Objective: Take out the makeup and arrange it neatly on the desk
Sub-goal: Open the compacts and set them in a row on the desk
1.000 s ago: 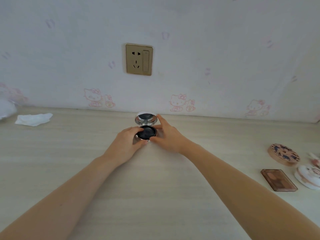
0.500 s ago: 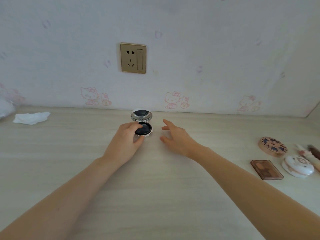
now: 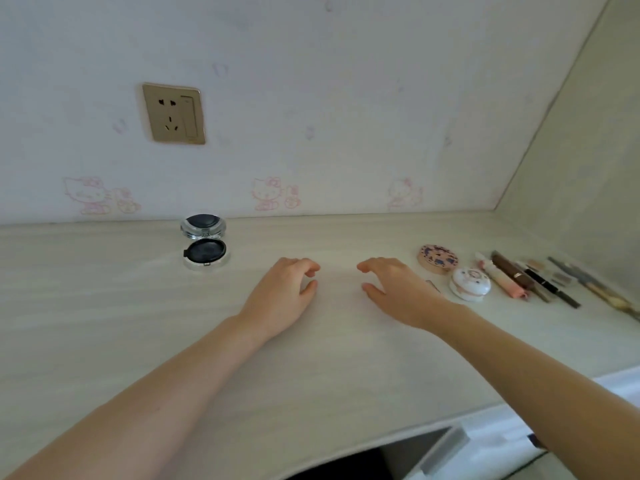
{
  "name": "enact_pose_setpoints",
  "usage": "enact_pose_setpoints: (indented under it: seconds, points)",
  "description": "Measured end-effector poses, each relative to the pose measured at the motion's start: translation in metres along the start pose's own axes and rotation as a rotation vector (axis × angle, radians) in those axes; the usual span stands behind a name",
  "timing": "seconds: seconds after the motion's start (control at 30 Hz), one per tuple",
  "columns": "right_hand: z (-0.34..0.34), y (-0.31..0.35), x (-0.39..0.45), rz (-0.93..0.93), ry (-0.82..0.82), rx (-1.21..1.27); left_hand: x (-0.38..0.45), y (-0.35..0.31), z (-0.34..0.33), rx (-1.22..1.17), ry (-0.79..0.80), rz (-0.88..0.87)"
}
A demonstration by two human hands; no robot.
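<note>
An open round compact (image 3: 205, 250) with a dark pad and a raised mirror lid stands on the pale wooden desk (image 3: 138, 323), near the wall at the left. My left hand (image 3: 281, 295) hovers to its right, fingers loosely curled, holding nothing. My right hand (image 3: 398, 289) is beside it, empty too, and partly covers a flat brown palette (image 3: 433, 285). To the right lie a pink patterned round compact (image 3: 438, 258), a white round compact (image 3: 470, 284), and a row of several pens and sticks (image 3: 533, 280).
A gold wall socket (image 3: 174, 113) sits on the wallpapered wall above the compact. A side panel closes the desk at the far right. The desk's front edge (image 3: 398, 434) runs along the lower right, with a white drawer front below it.
Both hands have let go of the open compact and moved right, away from it. My view has swung right, bringing the row of pens and sticks into sight.
</note>
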State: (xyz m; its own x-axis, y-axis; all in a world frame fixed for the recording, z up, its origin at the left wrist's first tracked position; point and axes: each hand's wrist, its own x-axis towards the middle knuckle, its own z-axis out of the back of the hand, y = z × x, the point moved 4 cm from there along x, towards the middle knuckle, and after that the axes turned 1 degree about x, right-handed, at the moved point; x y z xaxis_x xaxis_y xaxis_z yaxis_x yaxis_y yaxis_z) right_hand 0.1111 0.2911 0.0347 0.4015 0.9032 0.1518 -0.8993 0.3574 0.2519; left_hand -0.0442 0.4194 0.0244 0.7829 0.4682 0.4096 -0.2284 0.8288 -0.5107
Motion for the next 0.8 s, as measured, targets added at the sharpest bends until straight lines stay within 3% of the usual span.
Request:
enact_pose_setpoints:
  seconds: [0.3, 0.57, 0.8]
  points:
    - [0.054, -0.093, -0.02, -0.154, -0.077, -0.128, 0.048, -0.059, -0.068, -0.075, 0.107, -0.006]
    - [0.066, -0.156, 0.009, -0.374, 0.026, -0.008, 0.11, -0.088, -0.121, -0.117, 0.244, 0.038]
    - [0.052, -0.172, 0.03, -0.429, 0.164, -0.075, 0.146, -0.101, -0.158, -0.039, 0.391, 0.075]
